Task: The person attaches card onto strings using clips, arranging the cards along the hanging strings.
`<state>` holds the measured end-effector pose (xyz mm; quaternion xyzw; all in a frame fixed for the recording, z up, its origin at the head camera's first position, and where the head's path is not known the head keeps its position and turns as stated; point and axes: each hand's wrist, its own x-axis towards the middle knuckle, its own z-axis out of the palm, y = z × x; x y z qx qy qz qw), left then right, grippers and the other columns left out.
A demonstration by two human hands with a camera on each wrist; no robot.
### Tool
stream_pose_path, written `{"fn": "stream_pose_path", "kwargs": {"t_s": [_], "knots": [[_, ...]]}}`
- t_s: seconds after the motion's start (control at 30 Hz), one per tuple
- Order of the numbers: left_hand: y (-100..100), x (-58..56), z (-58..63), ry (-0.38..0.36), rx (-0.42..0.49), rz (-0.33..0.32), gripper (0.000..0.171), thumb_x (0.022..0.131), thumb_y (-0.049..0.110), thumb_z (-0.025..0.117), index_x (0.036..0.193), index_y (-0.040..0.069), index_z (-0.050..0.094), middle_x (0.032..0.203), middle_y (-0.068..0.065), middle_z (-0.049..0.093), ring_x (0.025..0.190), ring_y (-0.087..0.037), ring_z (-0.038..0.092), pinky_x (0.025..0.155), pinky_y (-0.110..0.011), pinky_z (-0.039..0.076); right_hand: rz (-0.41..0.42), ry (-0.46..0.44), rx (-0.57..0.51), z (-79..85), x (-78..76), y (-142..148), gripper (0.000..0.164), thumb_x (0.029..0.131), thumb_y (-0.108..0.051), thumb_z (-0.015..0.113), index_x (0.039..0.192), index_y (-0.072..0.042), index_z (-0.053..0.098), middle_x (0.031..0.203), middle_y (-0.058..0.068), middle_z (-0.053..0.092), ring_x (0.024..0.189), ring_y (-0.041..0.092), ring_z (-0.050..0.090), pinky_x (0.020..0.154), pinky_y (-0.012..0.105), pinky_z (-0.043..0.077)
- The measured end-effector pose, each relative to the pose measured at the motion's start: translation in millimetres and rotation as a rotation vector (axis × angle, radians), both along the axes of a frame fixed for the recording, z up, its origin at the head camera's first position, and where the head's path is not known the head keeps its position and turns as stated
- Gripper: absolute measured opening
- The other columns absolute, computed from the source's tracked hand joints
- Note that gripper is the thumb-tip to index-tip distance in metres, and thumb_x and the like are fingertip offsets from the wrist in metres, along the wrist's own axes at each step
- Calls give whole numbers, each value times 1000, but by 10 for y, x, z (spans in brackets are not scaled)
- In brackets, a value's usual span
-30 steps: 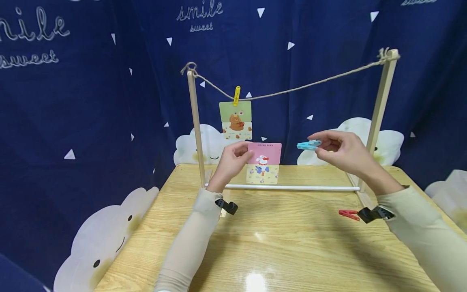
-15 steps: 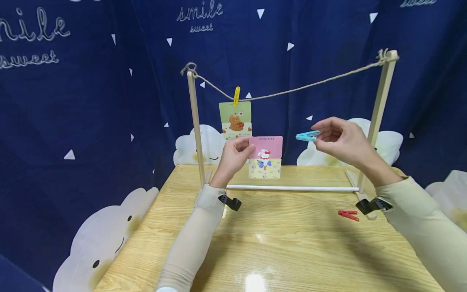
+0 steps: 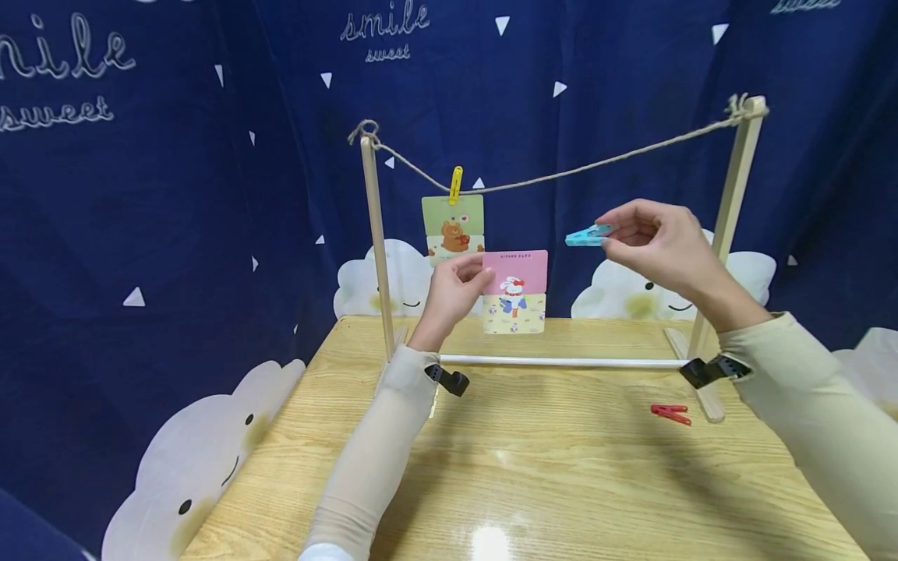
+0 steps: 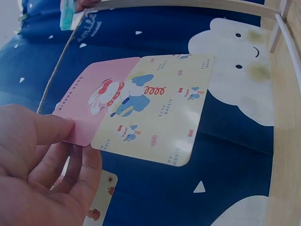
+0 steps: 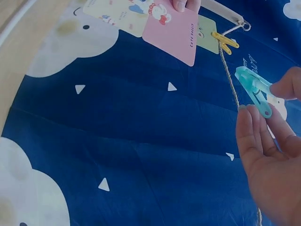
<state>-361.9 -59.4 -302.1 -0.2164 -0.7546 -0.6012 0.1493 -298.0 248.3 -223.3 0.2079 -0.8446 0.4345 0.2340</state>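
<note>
My left hand (image 3: pixel 454 298) pinches the left edge of a pink and cream card (image 3: pixel 514 292) printed with a white rabbit, thumb in front and fingers behind. The card hangs upright below the rope (image 3: pixel 582 166), apart from it. To its right, my right hand (image 3: pixel 662 245) pinches a light blue clothespin (image 3: pixel 588 236) by its handle end, the nose pointing left toward the card. In the right wrist view the clothespin (image 5: pixel 254 89) lies between thumb and fingertips. A green bear card (image 3: pixel 452 222) hangs from the rope under a yellow clothespin (image 3: pixel 456 185).
The rope sags between a left wooden post (image 3: pixel 377 249) and a right wooden post (image 3: pixel 737 195). A white rod (image 3: pixel 561 361) joins the posts low down. On the table (image 3: pixel 547 467) a red clothespin (image 3: pixel 671 414) lies at the right. Behind is a dark blue curtain (image 3: pixel 175 195).
My left hand has raised the rabbit card and shifted it slightly right. My right hand has risen too, bringing the light blue clothespin up nearer rope height.
</note>
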Motion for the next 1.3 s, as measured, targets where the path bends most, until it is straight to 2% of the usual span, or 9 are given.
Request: {"fn": "stream_pose_path", "kwargs": {"t_s": [0.17, 0.4, 0.63, 0.87, 1.1, 1.3], "knots": [[28, -15, 48, -4, -2, 4, 27, 97, 14, 73, 124, 11, 74, 100, -7, 78, 88, -16, 70, 74, -25, 55, -3, 12, -5, 90, -33, -33, 29, 92, -13, 74, 120, -11, 73, 99, 1, 73, 81, 12, 68, 67, 14, 53], [72, -34, 99, -14, 20, -4, 25, 98, 12, 72, 122, 8, 74, 101, -9, 78, 87, -16, 70, 73, -25, 55, 9, 25, -23, 191, -101, -70, 30, 93, -13, 74, 123, -7, 73, 98, -2, 74, 82, 9, 69, 69, 13, 53], [90, -84, 136, 0, 23, 11, 25, 97, 12, 73, 121, 8, 74, 100, -9, 79, 85, -14, 70, 71, -24, 55, -6, 26, -13, 292, -146, -109, 31, 95, -20, 75, 125, -12, 74, 100, -2, 74, 84, 9, 69, 71, 12, 53], [124, -115, 185, 11, 45, 20, 22, 96, 10, 74, 118, 5, 74, 101, -11, 78, 89, -15, 71, 74, -25, 56, -34, -3, 12, 372, -176, -140, 37, 95, -27, 75, 130, -16, 73, 103, -3, 73, 86, 9, 66, 72, 11, 52], [168, -135, 248, -10, 64, 35, 21, 96, 11, 74, 117, 7, 75, 100, -8, 79, 90, -18, 73, 77, -28, 59, -19, 31, 10, 476, -240, -186, 36, 95, -24, 76, 129, -13, 73, 102, -1, 73, 86, 9, 68, 72, 11, 52], [206, -153, 302, -10, 66, 35, 23, 96, 11, 74, 119, 5, 74, 102, -9, 79, 91, -18, 74, 79, -29, 60, -48, 42, 53, 589, -295, -248, 38, 96, -28, 74, 131, -13, 71, 106, 1, 72, 90, 12, 67, 77, 13, 51]]}}
